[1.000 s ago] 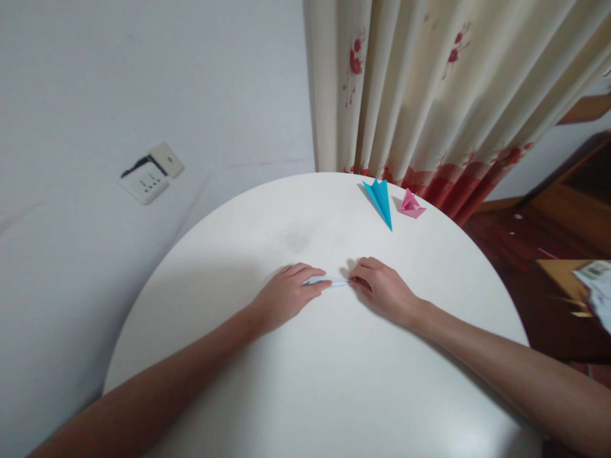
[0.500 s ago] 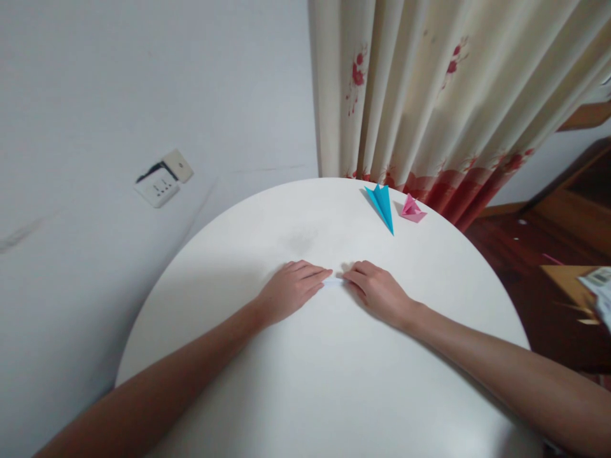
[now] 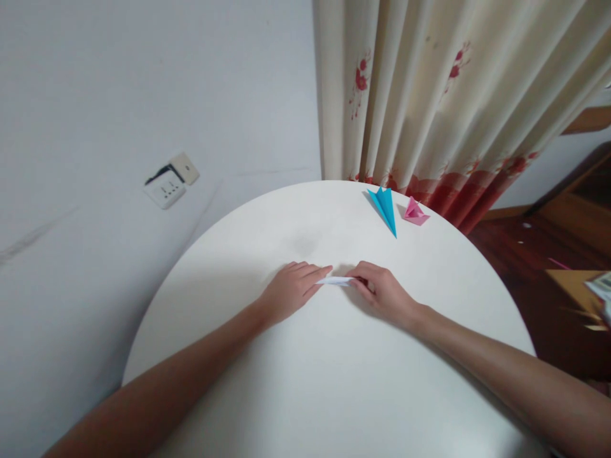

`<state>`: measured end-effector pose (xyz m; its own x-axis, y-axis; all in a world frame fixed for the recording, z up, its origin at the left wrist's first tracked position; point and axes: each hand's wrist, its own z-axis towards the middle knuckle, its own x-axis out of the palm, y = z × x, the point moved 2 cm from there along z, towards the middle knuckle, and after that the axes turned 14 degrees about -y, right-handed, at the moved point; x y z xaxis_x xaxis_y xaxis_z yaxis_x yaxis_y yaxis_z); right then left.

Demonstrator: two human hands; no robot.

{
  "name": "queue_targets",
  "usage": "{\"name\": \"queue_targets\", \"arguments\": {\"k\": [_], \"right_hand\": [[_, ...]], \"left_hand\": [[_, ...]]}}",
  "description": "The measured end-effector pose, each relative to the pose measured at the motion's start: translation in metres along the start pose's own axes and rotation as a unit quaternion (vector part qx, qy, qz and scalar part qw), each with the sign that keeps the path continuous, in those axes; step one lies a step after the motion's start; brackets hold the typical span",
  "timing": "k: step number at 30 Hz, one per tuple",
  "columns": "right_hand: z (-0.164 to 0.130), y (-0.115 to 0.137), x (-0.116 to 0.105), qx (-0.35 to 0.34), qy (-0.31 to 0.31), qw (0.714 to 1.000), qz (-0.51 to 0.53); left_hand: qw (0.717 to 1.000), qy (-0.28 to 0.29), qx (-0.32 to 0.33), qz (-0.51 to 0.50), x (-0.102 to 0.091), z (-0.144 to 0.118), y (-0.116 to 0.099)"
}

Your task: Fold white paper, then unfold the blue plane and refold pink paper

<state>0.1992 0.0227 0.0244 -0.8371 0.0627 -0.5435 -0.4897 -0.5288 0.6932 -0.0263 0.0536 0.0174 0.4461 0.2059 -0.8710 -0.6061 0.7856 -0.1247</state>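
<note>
In the head view, the left hand lies flat on the round white desk, its fingers stretched out and pressing one end of a small folded white paper. The right hand has a narrow grip: thumb and fingers pinch the other end of this paper, so the paper sits between the two hands, low against the desk. Beyond the right grip, well apart toward the far rim, rest a blue paper plane and, just beside it, a pink folded paper; behind them hangs a flowered curtain. To my judgement, the paper is thin and mostly hidden under the fingers, so a sideways pull by the right grip could slip it from under the left fingers, or make a crooked crease.
</note>
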Motion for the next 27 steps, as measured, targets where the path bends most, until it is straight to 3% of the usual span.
{"name": "queue_targets", "arguments": {"k": [3, 5, 7, 9, 12, 15, 19, 25, 27], "right_hand": [[0.002, 0.000, -0.001, 0.085, -0.050, 0.989, 0.105], [0.002, 0.000, 0.001, 0.141, -0.084, 0.969, 0.185], [0.002, 0.003, 0.003, 0.178, -0.094, 0.947, 0.251], [0.000, 0.009, 0.006, 0.195, -0.073, 0.932, 0.298], [-0.003, 0.022, 0.008, 0.213, -0.039, 0.915, 0.340], [-0.005, 0.030, 0.007, 0.235, -0.039, 0.908, 0.344], [-0.007, 0.032, 0.008, 0.254, -0.049, 0.908, 0.331], [-0.009, 0.031, 0.012, 0.257, -0.069, 0.907, 0.326], [-0.010, 0.031, 0.013, 0.252, -0.070, 0.910, 0.323]], "left_hand": [[0.993, -0.023, -0.072, -0.093, -0.005, 0.004, -0.003], [0.972, -0.019, -0.160, -0.172, -0.012, 0.006, -0.010], [0.929, 0.010, -0.265, -0.258, -0.018, 0.006, -0.021], [0.876, 0.057, -0.330, -0.348, -0.023, 0.006, -0.034], [0.813, 0.100, -0.363, -0.444, -0.025, 0.004, -0.051], [0.781, 0.101, -0.374, -0.490, -0.024, 0.003, -0.060], [0.795, 0.099, -0.376, -0.466, -0.024, 0.004, -0.066], [0.888, -0.012, -0.303, -0.345, -0.024, 0.008, -0.069], [0.901, -0.026, -0.276, -0.333, -0.023, 0.008, -0.069]]}}
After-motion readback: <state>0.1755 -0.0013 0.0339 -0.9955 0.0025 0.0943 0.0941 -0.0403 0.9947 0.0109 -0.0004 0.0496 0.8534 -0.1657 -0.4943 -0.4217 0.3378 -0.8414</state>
